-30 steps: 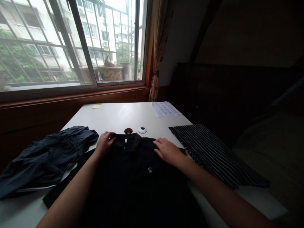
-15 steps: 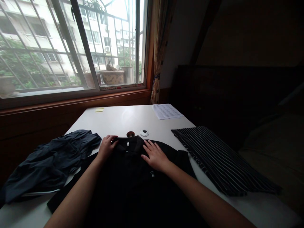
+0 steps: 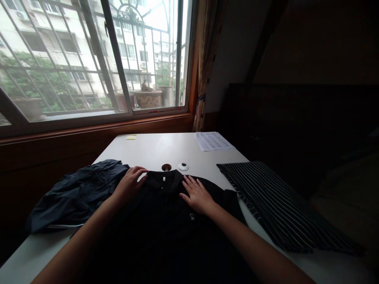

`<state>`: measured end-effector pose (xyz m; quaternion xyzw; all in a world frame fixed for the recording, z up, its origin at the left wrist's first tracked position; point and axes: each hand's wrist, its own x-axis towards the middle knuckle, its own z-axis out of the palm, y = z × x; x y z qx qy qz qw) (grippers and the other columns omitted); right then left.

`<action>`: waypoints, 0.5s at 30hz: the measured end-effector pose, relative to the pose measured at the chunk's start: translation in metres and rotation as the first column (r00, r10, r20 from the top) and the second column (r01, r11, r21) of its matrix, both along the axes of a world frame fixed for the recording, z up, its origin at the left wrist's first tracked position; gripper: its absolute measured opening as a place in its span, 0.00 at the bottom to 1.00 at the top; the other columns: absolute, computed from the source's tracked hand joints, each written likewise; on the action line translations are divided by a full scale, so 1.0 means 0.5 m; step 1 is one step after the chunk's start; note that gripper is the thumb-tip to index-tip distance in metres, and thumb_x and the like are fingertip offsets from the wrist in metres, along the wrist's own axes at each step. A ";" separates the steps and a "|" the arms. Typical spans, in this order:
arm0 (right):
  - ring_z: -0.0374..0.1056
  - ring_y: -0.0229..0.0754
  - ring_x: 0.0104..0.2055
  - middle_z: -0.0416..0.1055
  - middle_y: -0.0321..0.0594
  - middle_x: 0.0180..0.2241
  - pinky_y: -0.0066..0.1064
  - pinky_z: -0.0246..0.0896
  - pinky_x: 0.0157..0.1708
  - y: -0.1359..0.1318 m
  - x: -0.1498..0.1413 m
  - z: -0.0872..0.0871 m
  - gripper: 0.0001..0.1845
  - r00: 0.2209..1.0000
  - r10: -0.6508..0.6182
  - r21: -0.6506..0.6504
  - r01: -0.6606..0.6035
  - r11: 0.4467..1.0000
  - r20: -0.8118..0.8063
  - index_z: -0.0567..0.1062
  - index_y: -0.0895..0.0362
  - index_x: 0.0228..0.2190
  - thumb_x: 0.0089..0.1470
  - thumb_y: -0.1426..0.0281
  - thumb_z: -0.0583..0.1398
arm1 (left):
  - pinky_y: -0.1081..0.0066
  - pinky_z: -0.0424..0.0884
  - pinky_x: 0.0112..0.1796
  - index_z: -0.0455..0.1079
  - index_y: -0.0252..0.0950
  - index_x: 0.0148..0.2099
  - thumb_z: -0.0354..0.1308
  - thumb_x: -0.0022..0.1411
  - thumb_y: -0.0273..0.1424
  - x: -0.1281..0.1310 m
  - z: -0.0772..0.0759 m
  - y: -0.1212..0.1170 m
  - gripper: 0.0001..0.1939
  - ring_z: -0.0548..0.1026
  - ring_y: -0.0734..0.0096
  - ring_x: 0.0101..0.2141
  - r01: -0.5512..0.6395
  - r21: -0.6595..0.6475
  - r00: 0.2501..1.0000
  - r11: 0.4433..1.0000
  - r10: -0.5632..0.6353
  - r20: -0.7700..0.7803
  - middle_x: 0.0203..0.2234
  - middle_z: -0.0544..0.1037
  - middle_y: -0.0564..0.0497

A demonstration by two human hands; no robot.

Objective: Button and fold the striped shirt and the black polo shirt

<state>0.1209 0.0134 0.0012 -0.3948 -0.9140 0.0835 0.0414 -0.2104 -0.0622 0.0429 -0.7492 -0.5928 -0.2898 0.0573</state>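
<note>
The shirt [image 3: 161,240] lies front up along the middle of the table [image 3: 156,148], collar toward the far edge, its lower part running out of view at the bottom. Beyond the collar, white tabletop runs back to the far edge; a narrow strip of it shows between the shirt's right side and the striped cloth [image 3: 275,201]. More tabletop shows at the near left corner.

The left hand [image 3: 132,184] is at the collar's left end, thumb and forefinger bowed with a gap between them, tips close together; whether they pinch fabric cannot be told. The right hand [image 3: 197,195] rests palm down beside the collar's right side, fingers slightly spread.

A dark garment [image 3: 77,195] sits bunched over the table's left edge, crowding the left forearm. The striped cloth lies flat over the right edge. Just past the collar are a round hole [image 3: 166,167] and a white cap [image 3: 183,167]. Papers [image 3: 213,141] lie at the far right corner, a yellow note [image 3: 131,137] at the far left. A window [image 3: 130,106] stands behind.
</note>
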 end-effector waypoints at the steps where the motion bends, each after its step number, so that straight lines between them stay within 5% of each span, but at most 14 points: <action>1: 0.31 0.47 0.74 0.36 0.39 0.73 0.47 0.27 0.71 0.001 0.000 -0.001 0.42 1.000 0.001 0.005 -0.001 1.000 0.000 0.54 0.57 0.69 0.65 0.45 0.40 | 0.55 0.69 0.54 0.72 0.43 0.55 0.50 0.72 0.39 0.000 0.003 -0.028 0.15 0.72 0.56 0.51 0.016 -0.035 0.999 0.999 -0.018 -0.046 0.50 0.76 0.47; 4: 0.32 0.47 0.74 0.37 0.40 0.73 0.47 0.27 0.71 0.002 -0.001 -0.006 0.41 1.000 0.000 0.027 0.000 1.000 -0.003 0.55 0.58 0.69 0.66 0.45 0.40 | 0.55 0.68 0.58 0.69 0.45 0.60 0.49 0.72 0.40 -0.013 -0.022 -0.129 0.18 0.70 0.57 0.57 -0.004 -0.125 0.991 0.992 -0.012 -0.131 0.57 0.73 0.48; 10: 0.32 0.48 0.74 0.37 0.40 0.73 0.47 0.28 0.71 0.003 -0.001 -0.013 0.41 1.000 -0.001 0.049 0.001 0.999 -0.002 0.54 0.56 0.69 0.66 0.46 0.41 | 0.53 0.66 0.60 0.65 0.43 0.65 0.48 0.71 0.43 -0.114 -0.128 -0.337 0.24 0.69 0.55 0.60 -0.290 -0.114 0.948 0.950 0.268 -0.174 0.62 0.69 0.46; 15: 0.34 0.49 0.74 0.39 0.42 0.73 0.48 0.28 0.71 0.001 0.001 -0.015 0.40 1.000 0.001 0.065 -0.001 0.998 -0.003 0.55 0.58 0.69 0.66 0.47 0.41 | 0.49 0.69 0.54 0.67 0.41 0.62 0.49 0.67 0.47 -0.150 -0.128 -0.428 0.26 0.75 0.49 0.51 -0.497 -0.106 0.867 0.861 0.490 -0.093 0.53 0.76 0.41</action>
